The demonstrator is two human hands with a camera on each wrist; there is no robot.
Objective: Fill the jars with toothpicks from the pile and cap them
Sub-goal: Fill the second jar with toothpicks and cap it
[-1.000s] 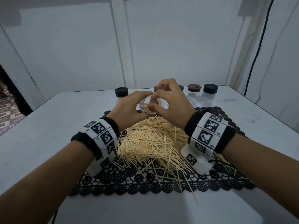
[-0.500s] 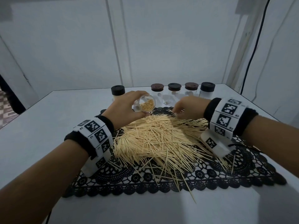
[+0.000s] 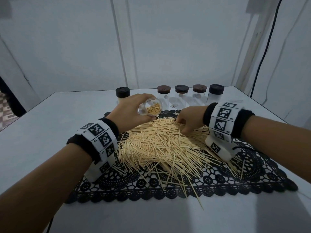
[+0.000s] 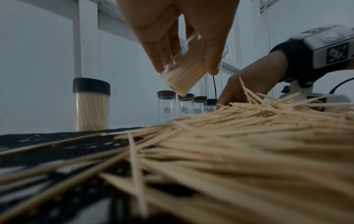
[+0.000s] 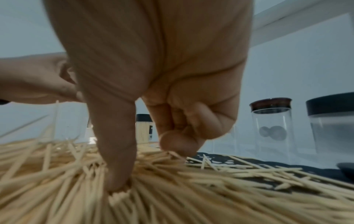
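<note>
The left hand point(image 3: 133, 111) grips an open jar point(image 3: 151, 108) above the far left edge of the pile point(image 3: 161, 145), fingers and thumb curled round its clear wall; the jar is tilted, its mouth turned toward the camera in the head view, and it is partly filled with toothpicks packed lengthwise. From the left wrist the same jar point(image 4: 185, 71) shows slanting down to the left between the fingertips point(image 4: 161, 60), clear of the pile point(image 4: 229, 151) below it. The right hand point(image 3: 190, 118) is down on the far right part of the pile, fingers curled. In the right wrist view the thumb point(image 5: 114, 151) digs into the toothpicks point(image 5: 172, 189) and a bent fingertip point(image 5: 178, 142) touches them just beside it, the two closing on a small bunch at the thumb tip; how many it holds I cannot tell. The pile lies spread on a black lace mat point(image 3: 252, 179) on a white table point(image 3: 42, 128). Behind the mat stands a capped jar point(image 3: 122, 96) full of toothpicks, well left of a row of four capped jars point(image 3: 190, 95) that look clear inside.
</note>
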